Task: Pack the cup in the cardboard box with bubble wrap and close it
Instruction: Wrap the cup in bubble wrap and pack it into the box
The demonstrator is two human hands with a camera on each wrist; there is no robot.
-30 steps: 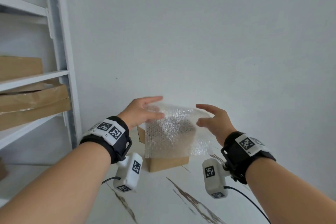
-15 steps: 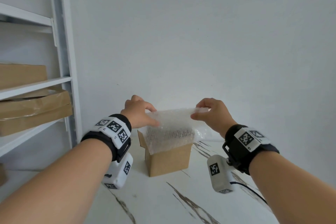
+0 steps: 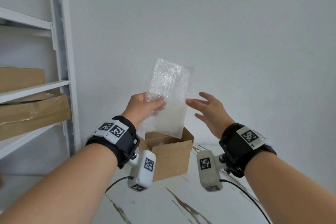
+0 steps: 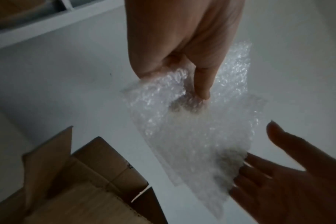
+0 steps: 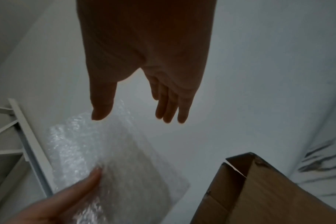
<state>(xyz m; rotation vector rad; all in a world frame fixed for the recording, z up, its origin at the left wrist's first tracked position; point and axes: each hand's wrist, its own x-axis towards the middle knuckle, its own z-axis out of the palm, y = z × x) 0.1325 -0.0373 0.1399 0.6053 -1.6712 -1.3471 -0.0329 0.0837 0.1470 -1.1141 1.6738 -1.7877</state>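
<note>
bubble wrap [image 3: 168,96] in left hand [image 3: 143,107]

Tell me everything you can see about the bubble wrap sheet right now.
The bubble wrap is one clear, roughly rectangular sheet of small air bubbles that glint in the light. It is held up nearly upright in the air, its lower edge hanging just above the open cardboard box. The left hand pinches it near its left edge, thumb in front, crumpling it slightly there. The right hand is spread open by its right edge; whether it touches the sheet cannot be told.
</note>
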